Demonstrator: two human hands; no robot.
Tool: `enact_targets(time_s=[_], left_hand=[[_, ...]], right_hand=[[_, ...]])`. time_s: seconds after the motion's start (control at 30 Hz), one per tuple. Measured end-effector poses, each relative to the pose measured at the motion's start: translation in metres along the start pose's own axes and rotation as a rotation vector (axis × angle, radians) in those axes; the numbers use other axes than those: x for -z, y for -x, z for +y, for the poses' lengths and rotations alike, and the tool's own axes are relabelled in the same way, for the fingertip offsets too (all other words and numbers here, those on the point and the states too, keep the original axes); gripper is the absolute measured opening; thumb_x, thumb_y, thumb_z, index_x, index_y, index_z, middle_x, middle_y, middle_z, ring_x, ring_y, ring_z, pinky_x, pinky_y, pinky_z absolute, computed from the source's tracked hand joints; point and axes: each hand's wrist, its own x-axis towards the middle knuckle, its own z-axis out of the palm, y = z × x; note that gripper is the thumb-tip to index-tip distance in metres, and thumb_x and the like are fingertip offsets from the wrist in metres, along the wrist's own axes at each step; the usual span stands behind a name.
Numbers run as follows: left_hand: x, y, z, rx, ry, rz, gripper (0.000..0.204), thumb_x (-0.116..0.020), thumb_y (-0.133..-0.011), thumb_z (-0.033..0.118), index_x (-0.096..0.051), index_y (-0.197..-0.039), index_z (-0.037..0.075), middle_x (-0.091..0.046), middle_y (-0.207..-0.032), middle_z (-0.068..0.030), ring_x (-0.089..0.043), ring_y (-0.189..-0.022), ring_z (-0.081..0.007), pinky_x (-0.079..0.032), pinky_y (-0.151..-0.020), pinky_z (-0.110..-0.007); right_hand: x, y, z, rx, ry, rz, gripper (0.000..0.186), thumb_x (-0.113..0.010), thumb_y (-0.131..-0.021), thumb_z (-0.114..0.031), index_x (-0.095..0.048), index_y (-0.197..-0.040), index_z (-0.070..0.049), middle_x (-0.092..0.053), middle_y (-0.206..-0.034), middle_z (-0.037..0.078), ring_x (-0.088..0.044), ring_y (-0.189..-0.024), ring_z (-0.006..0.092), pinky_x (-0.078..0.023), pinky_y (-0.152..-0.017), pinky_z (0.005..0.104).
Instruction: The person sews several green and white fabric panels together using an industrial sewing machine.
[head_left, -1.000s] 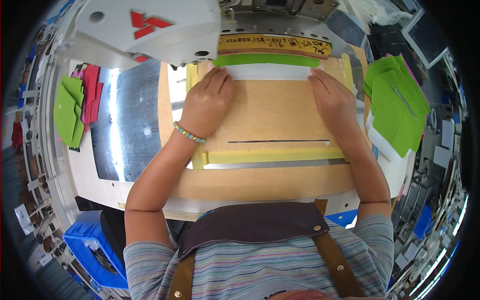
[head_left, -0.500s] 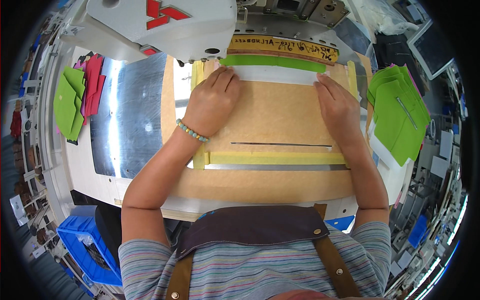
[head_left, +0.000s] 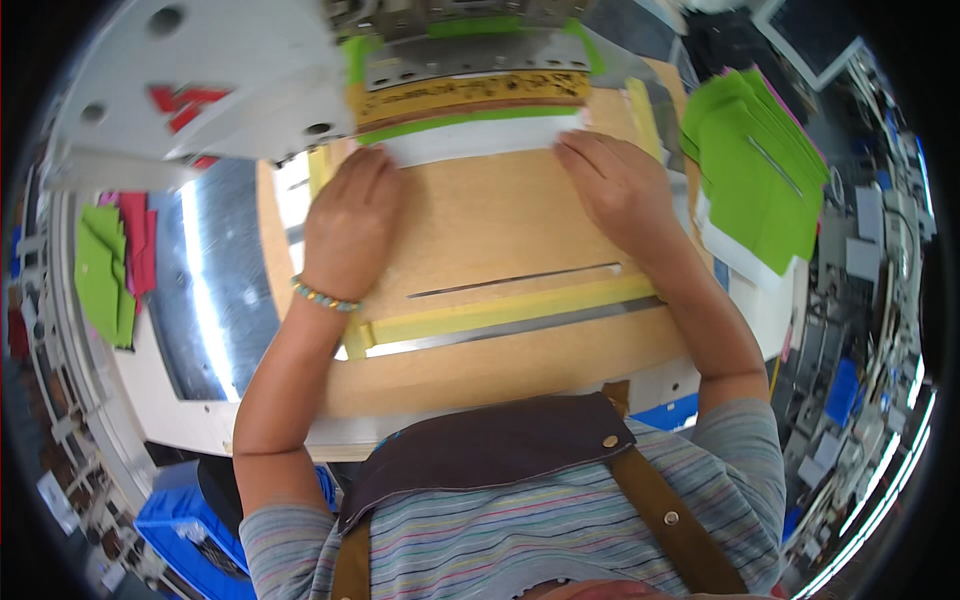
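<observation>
A white strip (head_left: pixel 480 138) with a thin green edge (head_left: pixel 470 119) lies flat on a tan board (head_left: pixel 500 210), along the front of a yellow bar (head_left: pixel 470 97) under the machine head. My left hand (head_left: pixel 352 215), slightly blurred, has its fingers drawn together at the strip's left end. At the right end, the fingertips of my right hand (head_left: pixel 615 185) are pressed together on the strip's corner. Both hands are closed on the strip, palms down. Green material (head_left: pixel 357 58) also shows behind the yellow bar, around a metal plate (head_left: pixel 475 62).
The white machine head (head_left: pixel 200 70) overhangs at upper left. Stacks of green pieces (head_left: pixel 760 170) lie at right; green (head_left: pixel 103 270) and red pieces (head_left: pixel 138 235) lie at left beside a shiny metal plate (head_left: pixel 215 290). Yellow tape (head_left: pixel 500 305) and a narrow slot (head_left: pixel 515 280) cross the board.
The whole view has tilted and shifted, so the board appears further left and more of the machine shows behind the bar. Both hands stay at the strip's ends; less green shows before the bar.
</observation>
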Motion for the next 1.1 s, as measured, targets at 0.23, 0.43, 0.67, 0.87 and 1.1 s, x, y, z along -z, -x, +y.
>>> enact_targets(time_s=[0.23, 0.43, 0.67, 0.87, 1.1], left_hand=[[-0.0078, 0.0020, -0.0042, 0.021, -0.021, 0.019, 0.028, -0.065, -0.085, -0.003, -0.072, -0.112, -0.003, -0.072, -0.119, -0.0134, -0.070, -0.116, -0.0301, -0.061, -0.094, -0.037], [-0.0064, 0.0057, -0.0062, 0.027, -0.021, 0.025, 0.027, -0.065, -0.085, -0.003, -0.072, -0.111, -0.003, -0.073, -0.118, -0.0136, -0.071, -0.116, -0.0301, -0.061, -0.094, -0.036], [-0.0027, -0.0026, 0.0007, 0.030, -0.017, 0.016, 0.024, -0.065, -0.086, -0.001, -0.073, -0.109, -0.001, -0.073, -0.119, -0.0135, -0.071, -0.114, -0.0295, -0.061, -0.093, -0.036], [-0.0053, 0.0000, -0.0005, 0.021, -0.006, 0.019, 0.026, -0.067, -0.083, 0.002, -0.072, -0.108, -0.002, -0.072, -0.121, -0.0147, -0.070, -0.115, -0.0304, -0.060, -0.096, -0.036], [-0.0058, 0.0027, -0.0036, 0.029, -0.013, 0.010, 0.026, -0.067, -0.083, 0.002, -0.071, -0.108, -0.002, -0.072, -0.121, -0.0147, -0.070, -0.117, -0.0305, -0.060, -0.096, -0.036]], right_hand=[[-0.0058, 0.0017, 0.0004, -0.036, -0.002, 0.066, 0.020, -0.067, -0.081, -0.005, -0.068, -0.100, 0.000, -0.072, -0.109, 0.011, -0.072, -0.099, 0.0248, -0.059, -0.078, 0.0357], [-0.0106, 0.0007, -0.0034, -0.054, -0.026, 0.086, 0.019, -0.067, -0.081, -0.005, -0.068, -0.099, 0.000, -0.072, -0.110, 0.012, -0.072, -0.100, 0.0258, -0.060, -0.080, 0.0358], [-0.0104, 0.0055, 0.0018, -0.061, 0.015, 0.068, 0.020, -0.068, -0.084, -0.004, -0.070, -0.103, 0.000, -0.073, -0.116, 0.013, -0.073, -0.104, 0.0278, -0.060, -0.084, 0.0367], [-0.0093, 0.0024, -0.0018, -0.093, -0.010, 0.057, 0.020, -0.069, -0.084, -0.001, -0.070, -0.104, 0.000, -0.073, -0.115, 0.014, -0.073, -0.103, 0.0283, -0.061, -0.084, 0.0371], [-0.0113, 0.0005, -0.0042, -0.089, 0.001, 0.067, 0.020, -0.069, -0.084, -0.001, -0.069, -0.103, 0.001, -0.073, -0.113, 0.014, -0.074, -0.101, 0.0283, -0.061, -0.083, 0.0367]])
